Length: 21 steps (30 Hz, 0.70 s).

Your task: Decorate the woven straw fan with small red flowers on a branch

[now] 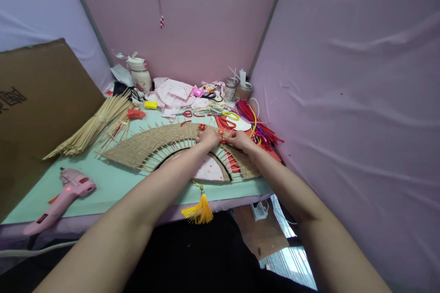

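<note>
A wide fan-shaped piece (139, 149) of woven tan twine over thin sticks lies on the table, with a pink-patterned cloth panel (210, 169) along its inner curve. My left hand (208, 138) rests on the twine band with fingers curled. Close beside it, my right hand (241, 140) has its fingertips pinched together. Between the fingertips of both hands is a small red flower (223, 140), partly covered. Another red flower with a yellow centre (220, 132) sits just above, and a red flower (202, 127) lies on the band's upper edge. A yellow tassel (199, 209) hangs at the front edge.
A pink glue gun (67, 194) with a lit red light lies front left. A bundle of sticks (96, 126) leans near a cardboard sheet (37, 100). Behind the fan are red scissors (186, 114), yellow-handled scissors (230, 116), cloth (173, 94), a bottle (140, 75) and fuzzy stems (254, 119).
</note>
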Each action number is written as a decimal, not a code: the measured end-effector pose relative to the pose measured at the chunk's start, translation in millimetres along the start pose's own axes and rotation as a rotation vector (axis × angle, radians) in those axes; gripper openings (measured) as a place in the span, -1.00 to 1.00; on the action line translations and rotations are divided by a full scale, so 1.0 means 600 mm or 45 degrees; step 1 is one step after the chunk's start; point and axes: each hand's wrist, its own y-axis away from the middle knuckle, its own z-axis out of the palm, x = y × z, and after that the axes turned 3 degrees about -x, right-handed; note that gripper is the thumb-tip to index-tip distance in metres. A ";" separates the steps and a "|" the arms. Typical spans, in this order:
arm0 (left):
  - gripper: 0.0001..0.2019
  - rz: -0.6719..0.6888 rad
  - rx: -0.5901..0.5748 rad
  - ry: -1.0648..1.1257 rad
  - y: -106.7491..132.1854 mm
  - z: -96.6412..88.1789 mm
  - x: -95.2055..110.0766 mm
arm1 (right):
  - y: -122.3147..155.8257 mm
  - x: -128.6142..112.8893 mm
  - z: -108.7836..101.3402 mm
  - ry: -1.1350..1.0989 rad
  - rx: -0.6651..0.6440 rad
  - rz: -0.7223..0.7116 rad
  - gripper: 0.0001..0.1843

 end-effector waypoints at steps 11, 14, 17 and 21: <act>-0.69 -0.004 -0.041 -0.024 0.007 -0.015 0.001 | 0.013 -0.004 -0.009 0.034 -0.014 -0.021 -0.71; -0.67 0.014 -0.022 0.007 0.007 -0.009 0.000 | 0.012 -0.006 -0.005 0.046 0.003 -0.033 -0.75; -0.71 0.074 -0.043 0.053 0.006 -0.012 -0.004 | 0.017 -0.007 -0.017 0.059 0.034 -0.075 -0.72; -0.82 0.195 -0.087 0.113 0.002 -0.047 -0.013 | 0.033 -0.008 -0.061 0.062 0.160 -0.187 -0.73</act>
